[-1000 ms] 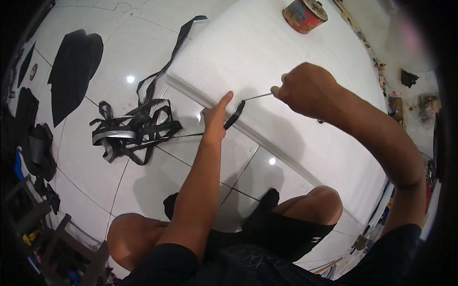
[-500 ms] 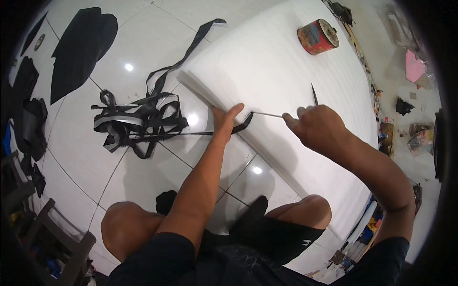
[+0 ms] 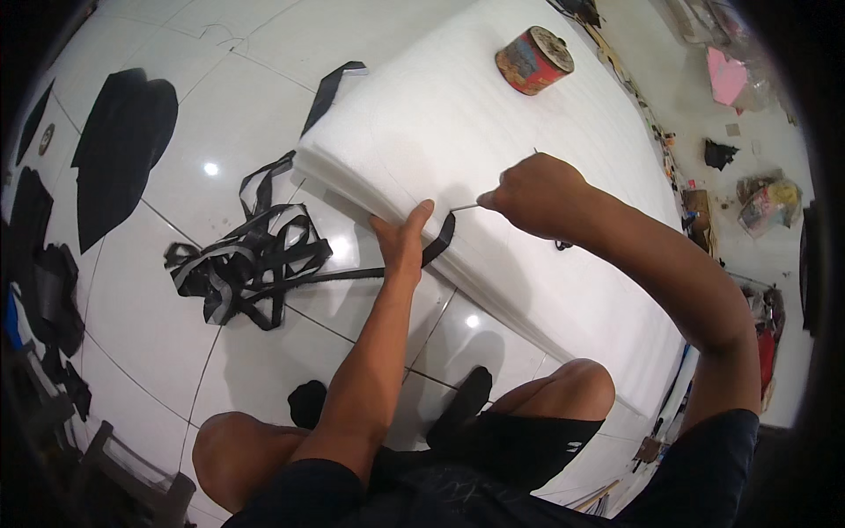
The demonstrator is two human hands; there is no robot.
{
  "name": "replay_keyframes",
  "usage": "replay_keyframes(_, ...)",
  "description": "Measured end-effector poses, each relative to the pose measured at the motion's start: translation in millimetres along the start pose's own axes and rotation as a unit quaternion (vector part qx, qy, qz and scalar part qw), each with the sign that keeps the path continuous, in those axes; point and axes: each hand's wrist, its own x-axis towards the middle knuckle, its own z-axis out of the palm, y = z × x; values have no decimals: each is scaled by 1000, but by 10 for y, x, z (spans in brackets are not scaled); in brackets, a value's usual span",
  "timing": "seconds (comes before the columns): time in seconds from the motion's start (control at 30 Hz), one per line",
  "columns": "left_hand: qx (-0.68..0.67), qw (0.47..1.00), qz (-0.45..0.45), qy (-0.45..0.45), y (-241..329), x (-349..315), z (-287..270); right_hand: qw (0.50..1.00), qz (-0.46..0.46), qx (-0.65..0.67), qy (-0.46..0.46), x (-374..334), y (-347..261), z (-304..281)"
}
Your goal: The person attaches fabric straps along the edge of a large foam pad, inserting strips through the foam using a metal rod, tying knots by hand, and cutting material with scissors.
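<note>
Nearest, we are crouching with both knees (image 3: 585, 387) by the near edge of a white foam-like slab (image 3: 378, 132), which is lying on the tiled floor (image 3: 141, 343). Our left hand (image 3: 403, 248) is wrapping this edge between its left corner and its middle, the thumb resting on top. We cannot tell whether this grip is pinching anything beneath the palm.

A black strip (image 3: 438, 242) is passing by that hand and climbing over the near edge, just right of the thumb. Its raised end is pointing up and to the right, its long axis slanting across the edge. Our left hand is lying nearer to this end, while our right hand (image 3: 532, 198) is hanging farther right, above the slab's top. The right grip is clenching a thin pale length (image 3: 465, 208) that is reaching left to the strip's tip; we cannot tell whether it is a rod or the strip seen edge-on. A dark loop (image 3: 563, 245) is showing below that fist.

The strip's other run is leading left off the slab into a strip tangle (image 3: 198, 280) on the floor, below the left corner. White surface is stretching rightward along the near edge and beyond the right hand, where a red can (image 3: 528, 63) is standing toward the far edge. Past the left corner, a black cutout (image 3: 123, 158) is lying on the tiles.
</note>
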Motion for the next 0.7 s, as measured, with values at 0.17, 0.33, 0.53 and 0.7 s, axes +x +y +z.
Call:
replay_keyframes(0.17, 70, 996, 51, -19, -88, 11, -36, 1000, 4, -3, 22, -83, -31, 62)
replay_keyframes(0.33, -56, 998, 9, -15, -344, 224, -343, 999, -6, -35, 29, -286, -141, -346)
replay_keyframes(0.53, -39, 997, -11, -67, -426, 285, -574, 982, 174, 34, 61, -1541, -19, -983)
replay_keyframes(0.7, -70, 973, -35, -219, -207, 345, -667, 843, 328, 358, 234, -1704, 343, 370)
